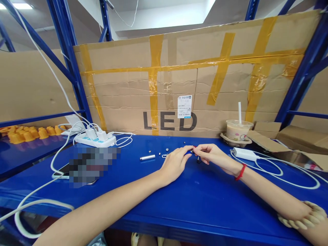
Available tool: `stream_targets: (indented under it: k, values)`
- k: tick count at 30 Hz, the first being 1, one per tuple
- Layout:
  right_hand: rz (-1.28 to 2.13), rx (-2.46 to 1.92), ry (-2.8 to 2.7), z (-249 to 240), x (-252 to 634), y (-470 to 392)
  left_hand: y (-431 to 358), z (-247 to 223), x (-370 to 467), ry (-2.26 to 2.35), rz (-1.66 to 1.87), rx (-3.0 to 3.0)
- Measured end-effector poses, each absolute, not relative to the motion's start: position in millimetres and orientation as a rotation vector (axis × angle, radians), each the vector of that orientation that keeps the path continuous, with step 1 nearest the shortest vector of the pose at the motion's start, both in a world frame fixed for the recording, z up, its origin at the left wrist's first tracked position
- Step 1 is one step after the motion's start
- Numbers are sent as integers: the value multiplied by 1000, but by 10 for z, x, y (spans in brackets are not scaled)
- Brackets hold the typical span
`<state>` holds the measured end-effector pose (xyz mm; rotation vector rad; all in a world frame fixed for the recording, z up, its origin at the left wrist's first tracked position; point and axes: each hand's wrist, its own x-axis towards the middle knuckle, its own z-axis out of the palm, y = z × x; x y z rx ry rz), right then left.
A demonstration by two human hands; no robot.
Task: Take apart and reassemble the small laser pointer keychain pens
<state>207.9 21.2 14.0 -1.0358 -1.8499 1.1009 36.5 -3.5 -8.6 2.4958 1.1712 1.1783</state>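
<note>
My left hand rests over the blue tabletop with fingers stretched and thumb apart, its fingertips meeting those of my right hand. My right hand is closed in a pinch around something small and dark with a touch of red, mostly hidden by the fingers. Just below those fingers a small black piece shows; I cannot tell whether it is held. Left of my hands lies a slim silver metal tube. A small metal clip is beside my left hand, and tiny round metal pieces are scattered near it.
A white power strip with plugs and cables stands back left, behind a blurred-out patch and a phone. At right are a drink cup with a straw, a white adapter with looped cable, and an open cardboard box. Taped cardboard closes the back.
</note>
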Motion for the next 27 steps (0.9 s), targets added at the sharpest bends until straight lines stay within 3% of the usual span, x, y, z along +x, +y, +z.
stream_targets:
  k: [27]
  values:
    - [884,-968,-1872,59,2085,279,-44,-66,352,1361,990,2405]
